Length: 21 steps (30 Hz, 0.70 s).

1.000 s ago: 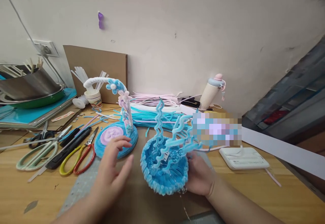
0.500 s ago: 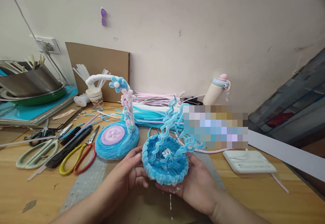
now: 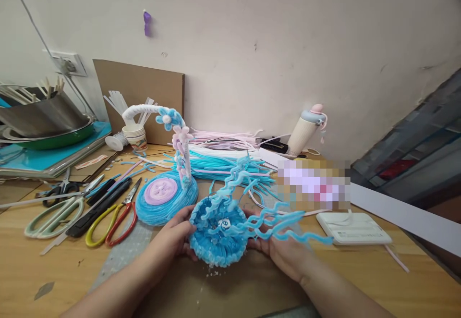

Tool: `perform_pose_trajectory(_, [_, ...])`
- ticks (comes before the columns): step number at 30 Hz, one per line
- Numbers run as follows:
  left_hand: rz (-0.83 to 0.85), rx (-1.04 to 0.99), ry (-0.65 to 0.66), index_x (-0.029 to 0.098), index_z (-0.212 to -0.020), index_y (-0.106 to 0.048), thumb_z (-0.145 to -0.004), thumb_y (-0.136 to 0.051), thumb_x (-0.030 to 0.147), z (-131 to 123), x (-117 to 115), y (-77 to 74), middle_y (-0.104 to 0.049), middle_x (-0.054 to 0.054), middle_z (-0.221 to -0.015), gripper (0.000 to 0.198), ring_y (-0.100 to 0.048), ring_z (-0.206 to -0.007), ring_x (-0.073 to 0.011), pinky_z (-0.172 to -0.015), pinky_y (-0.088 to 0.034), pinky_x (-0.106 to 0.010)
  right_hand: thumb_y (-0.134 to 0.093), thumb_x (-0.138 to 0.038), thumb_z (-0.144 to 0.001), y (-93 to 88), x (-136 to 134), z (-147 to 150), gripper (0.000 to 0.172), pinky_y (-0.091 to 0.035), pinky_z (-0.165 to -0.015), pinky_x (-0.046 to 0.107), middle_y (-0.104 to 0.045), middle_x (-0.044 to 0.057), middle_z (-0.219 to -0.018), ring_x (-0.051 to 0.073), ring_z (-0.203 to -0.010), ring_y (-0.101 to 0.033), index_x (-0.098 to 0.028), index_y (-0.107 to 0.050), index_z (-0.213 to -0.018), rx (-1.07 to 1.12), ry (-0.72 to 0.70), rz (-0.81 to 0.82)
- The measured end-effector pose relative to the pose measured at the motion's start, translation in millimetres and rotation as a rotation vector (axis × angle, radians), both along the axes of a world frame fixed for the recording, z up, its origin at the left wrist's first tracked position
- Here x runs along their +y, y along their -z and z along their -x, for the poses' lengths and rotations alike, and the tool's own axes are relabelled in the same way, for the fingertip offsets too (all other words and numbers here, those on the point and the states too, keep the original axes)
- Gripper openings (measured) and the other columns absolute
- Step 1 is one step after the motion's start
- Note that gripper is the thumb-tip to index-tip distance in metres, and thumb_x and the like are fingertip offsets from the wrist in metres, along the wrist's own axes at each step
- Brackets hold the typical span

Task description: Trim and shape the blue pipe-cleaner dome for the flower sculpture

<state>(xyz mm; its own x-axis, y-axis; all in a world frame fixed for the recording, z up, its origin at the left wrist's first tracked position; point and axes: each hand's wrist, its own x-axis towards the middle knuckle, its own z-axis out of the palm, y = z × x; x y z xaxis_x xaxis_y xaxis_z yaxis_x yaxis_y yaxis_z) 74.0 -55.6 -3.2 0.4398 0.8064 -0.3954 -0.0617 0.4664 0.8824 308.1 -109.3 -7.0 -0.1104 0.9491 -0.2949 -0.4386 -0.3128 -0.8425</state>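
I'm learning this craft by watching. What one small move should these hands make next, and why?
Probably steady the blue bowl with the left hand and ease the lower wavy strands aside with the right hand: both hands are at the bowl's sides, and those strands cross in front of the right hand.

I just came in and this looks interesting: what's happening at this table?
A person is holding a fuzzy blue bowl between both hands, left hand on one side and right hand on the other. Its open side faces the camera, and wavy blue strands stick out. To its left, a round blue base with a flowered white arch stands on the table, near red-and-yellow scissors.
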Motion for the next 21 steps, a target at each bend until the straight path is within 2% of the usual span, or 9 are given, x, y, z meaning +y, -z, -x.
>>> perform_pose_trajectory(5, [-0.047,0.093,-0.021,0.018,-0.127,-0.041,-0.079,-0.056,0.035,3.4,9.1,4.1,-0.060,-0.003,-0.083,0.053,-0.061,-0.057,-0.0155,-0.048,-0.050,-0.027,-0.068,-0.047,-0.073,0.8,2.5,-2.1,0.033,-0.050,-0.065,0.032,-0.068,0.003,-0.083,0.017,-0.067,-0.061,-0.023,-0.068,-0.096,-0.290,0.015,-0.024])
perform_pose_trajectory(9, [-0.207,0.296,-0.056,0.020,-0.127,-0.042,-0.083,-0.051,0.050,3.3,8.0,2.1,-0.060,-0.003,-0.088,0.053,-0.053,-0.046,-0.0099,-0.046,-0.046,-0.027,-0.064,-0.046,-0.073,-2.5,2.7,-1.1,0.032,-0.050,-0.061,0.031,-0.066,0.000,-0.075,0.015,-0.057,-0.057,-0.026,-0.068,-0.097,-0.554,0.003,-0.020])
perform_pose_trajectory(12, [-0.480,0.510,-0.126,0.021,-0.120,-0.047,-0.085,-0.048,0.052,5.8,0.3,-5.4,-0.060,-0.005,-0.097,0.047,-0.056,-0.060,-0.0139,-0.053,-0.047,-0.029,-0.064,-0.046,-0.071,-5.4,1.7,-1.8,0.029,-0.050,-0.062,0.032,-0.066,0.001,-0.072,0.017,-0.060,-0.058,-0.026,-0.069,-0.090,-0.705,0.021,-0.022])
perform_pose_trajectory(14, [-0.762,0.653,-0.171,0.021,-0.111,-0.052,-0.086,-0.051,0.045,7.6,-6.0,-13.2,-0.059,-0.005,-0.096,0.036,-0.058,-0.077,-0.0187,-0.066,-0.049,-0.033,-0.062,-0.049,-0.072,-5.7,0.1,-1.9,0.028,-0.051,-0.065,0.033,-0.069,0.002,-0.081,0.020,-0.068,-0.061,-0.027,-0.068,-0.087,-0.779,0.015,-0.040])
perform_pose_trajectory(17, [-1.168,0.721,-0.069,0.023,-0.099,-0.058,-0.086,-0.054,0.029,6.5,-13.4,-25.5,-0.061,-0.004,-0.100,0.015,-0.057,-0.097,-0.0216,-0.086,-0.044,-0.038,-0.060,-0.048,-0.075,-4.0,-3.3,-0.1,0.028,-0.051,-0.077,0.036,-0.069,0.005,-0.090,0.022,-0.081,-0.064,-0.023,-0.066,-0.086,-0.843,-0.015,-0.085])
perform_pose_trajectory(19, [-1.280,0.707,0.047,0.026,-0.099,-0.059,-0.086,-0.052,0.022,3.0,-16.3,-30.7,-0.063,-0.003,-0.105,0.015,-0.056,-0.104,-0.0212,-0.093,-0.042,-0.039,-0.059,-0.045,-0.076,-3.6,-5.9,2.1,0.030,-0.051,-0.080,0.037,-0.069,0.006,-0.091,0.022,-0.083,-0.064,-0.021,-0.065,-0.092,-0.879,-0.003,-0.136])
perform_pose_trajectory(21, [-1.275,0.711,0.081,0.027,-0.105,-0.058,-0.087,-0.050,0.020,-1.1,-17.7,-31.8,-0.065,-0.003,-0.108,0.021,-0.057,-0.106,-0.0208,-0.092,-0.043,-0.039,-0.060,-0.044,-0.076,-5.3,-8.5,3.5,0.031,-0.052,-0.081,0.039,-0.068,0.007,-0.092,0.023,-0.084,-0.064,-0.021,-0.065,-0.096,-0.972,0.017,-0.192])
